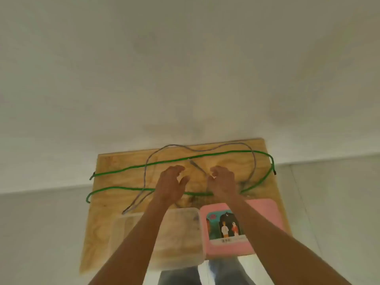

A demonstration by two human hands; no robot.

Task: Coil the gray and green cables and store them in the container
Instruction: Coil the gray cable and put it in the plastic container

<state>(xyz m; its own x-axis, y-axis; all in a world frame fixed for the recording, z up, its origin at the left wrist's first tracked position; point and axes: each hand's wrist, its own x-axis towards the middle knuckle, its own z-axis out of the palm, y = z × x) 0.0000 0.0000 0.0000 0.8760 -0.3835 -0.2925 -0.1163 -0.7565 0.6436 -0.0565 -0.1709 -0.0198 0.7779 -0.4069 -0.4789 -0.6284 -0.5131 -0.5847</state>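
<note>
A long green cable (185,159) lies spread in a wide loop across a wooden board (107,204). A thinner gray cable (147,161) loops over it, one end near the board's left front and the other end between my hands. My left hand (171,185) hovers over the board's middle with fingers spread, holding nothing. My right hand (223,182) is beside it with fingers curled, right by the gray cable's plug end; whether it grips the cable is unclear. A clear plastic container (185,262) sits at the front, partly under my left forearm.
A pink lid (263,212) with a printed picture lies right of the container on the board. The board rests on a pale floor, with a plain light wall behind it. My knees show at the bottom edge.
</note>
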